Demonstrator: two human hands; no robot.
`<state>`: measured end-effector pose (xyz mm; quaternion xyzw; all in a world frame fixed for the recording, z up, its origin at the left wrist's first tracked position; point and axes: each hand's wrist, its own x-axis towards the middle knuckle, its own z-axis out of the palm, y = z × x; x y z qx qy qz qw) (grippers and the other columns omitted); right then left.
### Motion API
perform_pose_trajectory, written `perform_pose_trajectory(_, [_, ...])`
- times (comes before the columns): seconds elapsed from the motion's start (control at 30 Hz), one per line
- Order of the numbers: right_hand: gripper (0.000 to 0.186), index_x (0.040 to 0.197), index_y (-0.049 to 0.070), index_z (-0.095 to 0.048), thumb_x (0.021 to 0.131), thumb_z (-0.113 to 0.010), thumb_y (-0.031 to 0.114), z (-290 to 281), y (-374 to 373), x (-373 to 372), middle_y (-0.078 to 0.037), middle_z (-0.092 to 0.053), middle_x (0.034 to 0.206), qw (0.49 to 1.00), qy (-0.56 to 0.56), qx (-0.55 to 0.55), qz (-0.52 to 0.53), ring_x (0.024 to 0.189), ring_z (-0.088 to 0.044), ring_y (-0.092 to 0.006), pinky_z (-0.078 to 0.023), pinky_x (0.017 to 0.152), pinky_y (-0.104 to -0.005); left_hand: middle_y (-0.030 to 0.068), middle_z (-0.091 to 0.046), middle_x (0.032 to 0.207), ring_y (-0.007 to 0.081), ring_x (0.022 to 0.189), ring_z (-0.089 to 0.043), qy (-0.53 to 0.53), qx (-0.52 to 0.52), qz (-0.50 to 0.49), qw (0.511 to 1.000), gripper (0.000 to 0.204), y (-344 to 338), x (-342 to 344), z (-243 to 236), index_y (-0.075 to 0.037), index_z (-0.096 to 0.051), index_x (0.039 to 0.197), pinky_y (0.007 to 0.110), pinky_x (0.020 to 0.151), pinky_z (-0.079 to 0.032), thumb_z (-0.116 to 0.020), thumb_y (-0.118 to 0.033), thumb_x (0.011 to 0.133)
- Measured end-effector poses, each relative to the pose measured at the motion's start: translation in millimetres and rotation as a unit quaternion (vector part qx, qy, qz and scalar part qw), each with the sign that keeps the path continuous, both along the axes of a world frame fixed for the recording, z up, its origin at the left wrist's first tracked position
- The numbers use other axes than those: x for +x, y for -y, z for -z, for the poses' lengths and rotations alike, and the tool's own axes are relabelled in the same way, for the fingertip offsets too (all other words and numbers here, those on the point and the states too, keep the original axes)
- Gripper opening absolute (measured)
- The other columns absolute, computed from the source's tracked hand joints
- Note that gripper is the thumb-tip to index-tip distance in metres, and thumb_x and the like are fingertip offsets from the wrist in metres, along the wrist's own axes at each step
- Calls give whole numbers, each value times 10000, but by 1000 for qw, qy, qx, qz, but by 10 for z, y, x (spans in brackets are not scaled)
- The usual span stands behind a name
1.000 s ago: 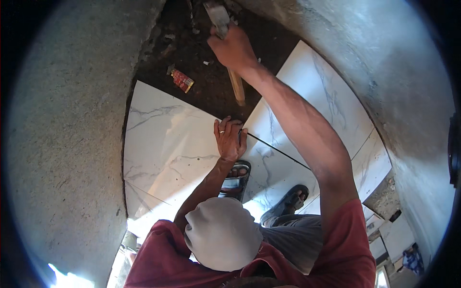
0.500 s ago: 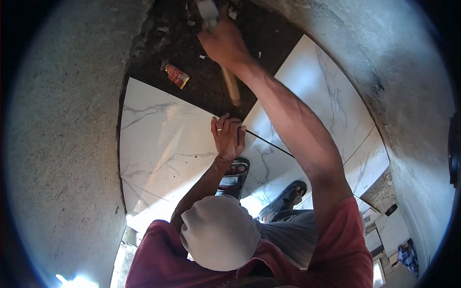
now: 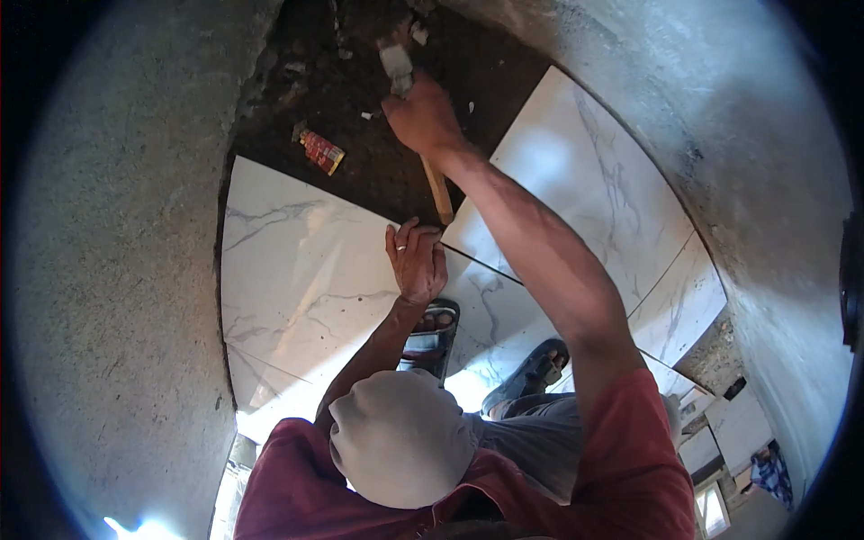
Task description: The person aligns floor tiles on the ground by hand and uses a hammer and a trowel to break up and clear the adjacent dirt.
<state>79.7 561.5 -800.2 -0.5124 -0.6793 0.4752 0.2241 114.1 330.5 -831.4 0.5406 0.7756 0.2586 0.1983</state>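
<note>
My right hand [image 3: 423, 117] is closed around a wooden-handled tool [image 3: 437, 191] with a flat, grey metal head, whose exact kind I cannot make out. It grips close to the head, which is over the dark soil [image 3: 360, 184]; the handle's free end points back toward my left hand. My left hand [image 3: 418, 263], with a ring on one finger, rests palm down on the corner of a white marbled floor tile [image 3: 297, 238]. Its fingers are stretched out toward the tile's edge beside the soil. Another marbled tile [image 3: 576, 171] lies to the right, under my right forearm.
A crumpled red and yellow packet [image 3: 321, 151] lies on the soil among pale chips. Curved grey concrete walls [image 3: 135, 225] enclose both sides. My sandalled foot [image 3: 430, 337] stands on tile behind my left hand. A checked cloth [image 3: 771, 475] lies at the lower right.
My right hand and the tool have come back nearer to me over the soil. My left hand stays on the tile corner. The view has shifted slightly.
</note>
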Motion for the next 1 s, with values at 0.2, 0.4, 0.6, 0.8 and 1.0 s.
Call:
perform_pose_trajectory(0.2, [257, 966, 30, -576, 743, -610, 154, -691, -19, -156, -200, -634, 887, 988, -148, -35, -35, 878, -612, -373, -479, 765, -404, 27, -578, 1000, 256, 1140, -455, -5, 1, -6, 1000, 216, 50, -32, -27, -104, -556, 930, 480, 1062, -138, -562, -65, 718])
perform_pose_trajectory(0.4, [342, 1037, 36, -526, 743, -632, 176, -162, 208, 140, -176, -625, 858, 996, -53, 21, -63, 795, -626, -277, -482, 741, -335, 52, -582, 1000, 283, 1149, -447, 6, 8, -12, 1000, 202, -26, 7, 8, -83, -578, 935, 506, 1064, -139, -543, -66, 736])
perform_pose_trajectory(0.6, [234, 928, 29, -531, 750, -659, 111, -168, 196, 370, -68, -580, 724, 970, -195, -115, -94, 667, -583, -175, -473, 630, -303, 80, -552, 1095, 303, 1177, -426, 9, 14, 3, 1000, 217, 58, -26, -40, -70, -572, 969, 527, 1061, -157, -547, -60, 754])
perform_pose_trajectory(0.8, [177, 845, 55, -525, 731, -660, 57, -307, 156, 211, -4, -523, 673, 972, -174, -149, -50, 552, -501, -87, -401, 492, -262, 173, -407, 1269, 380, 1242, -338, 48, 42, -3, 998, 276, 109, -38, -14, -23, -521, 1038, 593, 1041, -128, -591, -160, 809])
perform_pose_trajectory(1.0, [263, 958, 8, -564, 711, -608, 87, -510, 225, 188, -85, -610, 744, 994, -93, 48, 23, 656, -585, -182, -479, 617, -341, 198, -358, 1282, 400, 1247, -306, -28, 32, -62, 997, 426, 157, -48, -43, -20, -460, 1034, 629, 1034, -57, -691, -271, 778])
